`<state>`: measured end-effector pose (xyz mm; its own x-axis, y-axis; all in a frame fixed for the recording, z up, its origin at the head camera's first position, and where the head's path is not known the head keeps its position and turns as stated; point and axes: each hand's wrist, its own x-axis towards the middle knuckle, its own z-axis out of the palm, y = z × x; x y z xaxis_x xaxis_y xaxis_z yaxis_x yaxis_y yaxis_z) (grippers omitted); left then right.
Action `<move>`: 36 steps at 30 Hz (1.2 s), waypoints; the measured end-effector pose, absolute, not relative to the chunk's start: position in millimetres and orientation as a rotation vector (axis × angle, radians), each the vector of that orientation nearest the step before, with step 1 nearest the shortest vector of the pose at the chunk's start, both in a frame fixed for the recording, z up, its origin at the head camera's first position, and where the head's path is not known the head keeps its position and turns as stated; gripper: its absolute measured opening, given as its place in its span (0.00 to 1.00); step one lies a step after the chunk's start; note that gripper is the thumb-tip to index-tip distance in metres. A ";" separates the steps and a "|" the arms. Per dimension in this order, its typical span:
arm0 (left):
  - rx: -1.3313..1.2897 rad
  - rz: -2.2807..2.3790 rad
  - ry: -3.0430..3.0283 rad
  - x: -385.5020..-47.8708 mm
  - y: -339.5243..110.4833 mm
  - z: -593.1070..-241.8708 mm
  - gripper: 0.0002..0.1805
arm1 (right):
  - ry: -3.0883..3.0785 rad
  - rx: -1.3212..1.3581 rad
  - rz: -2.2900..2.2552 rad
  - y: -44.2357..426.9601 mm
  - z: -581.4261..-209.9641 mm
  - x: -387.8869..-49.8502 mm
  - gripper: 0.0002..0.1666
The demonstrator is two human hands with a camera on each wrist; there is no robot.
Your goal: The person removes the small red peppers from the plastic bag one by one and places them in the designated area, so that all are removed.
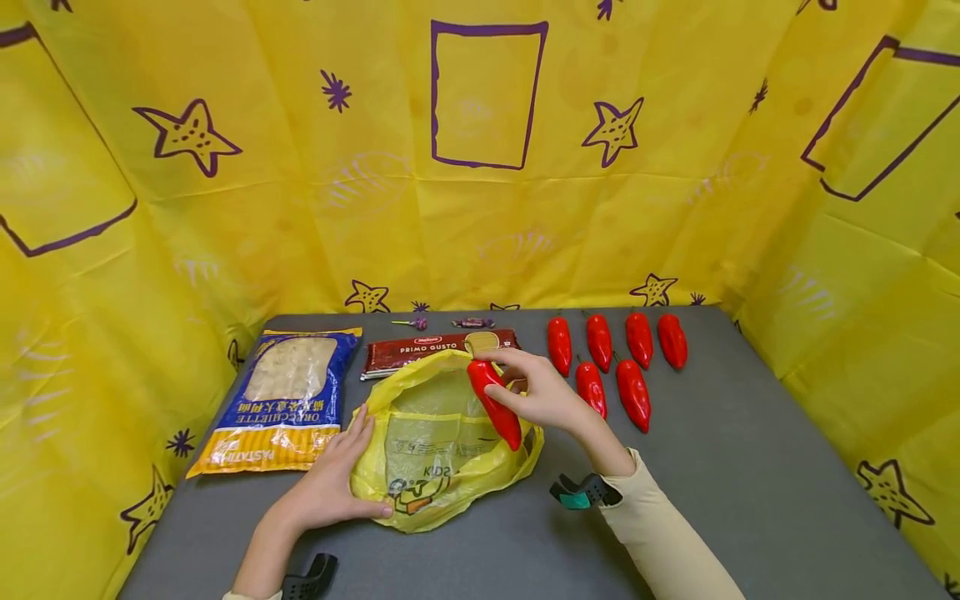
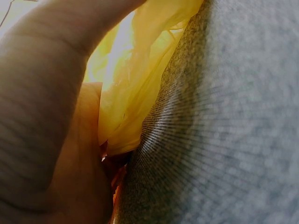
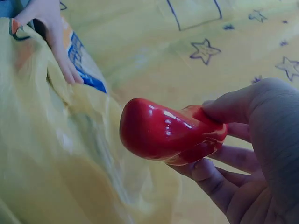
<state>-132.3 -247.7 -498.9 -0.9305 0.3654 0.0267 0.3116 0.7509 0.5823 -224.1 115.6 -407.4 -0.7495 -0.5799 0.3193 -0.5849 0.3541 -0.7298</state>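
A glossy red pepper (image 1: 495, 404) is pinched between the thumb and fingers of my right hand (image 1: 536, 387). It tilts over the wide mouth of a yellow plastic bag (image 1: 450, 504), and the right wrist view shows the pepper (image 3: 163, 133) large, with the bag (image 3: 51, 154) beside it. My left hand (image 1: 330, 475) rests against the bag's left side, its fingers stretched along the outside and its thumb by the front rim. In the left wrist view, the hand (image 2: 79, 154) lies close to the thin yellow plastic (image 2: 135, 93), most fingers hidden. What lies deep in the bag is hard to make out.
Several more red peppers (image 1: 633, 392) lie in two rows on the grey table (image 1: 720, 492) at the right. Left of the bag is an orecchiette pasta packet (image 1: 281, 400). Behind it lie a brown biscuit packet (image 1: 405, 350), a lollipop (image 1: 418, 323) and a wrapped candy (image 1: 474, 322).
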 end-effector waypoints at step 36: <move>0.528 0.918 2.860 -129.9 -246.3 -498.0 0.77 | -2.546 0.312 1.402 295.7 -434.1 -229.4 0.30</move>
<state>-129.9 -246.3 -498.0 -0.9360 0.3515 0.0179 0.2962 0.7592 0.5795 -229.4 295.7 -434.1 -0.9537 -0.0801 0.2897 -0.2877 0.5227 -0.8025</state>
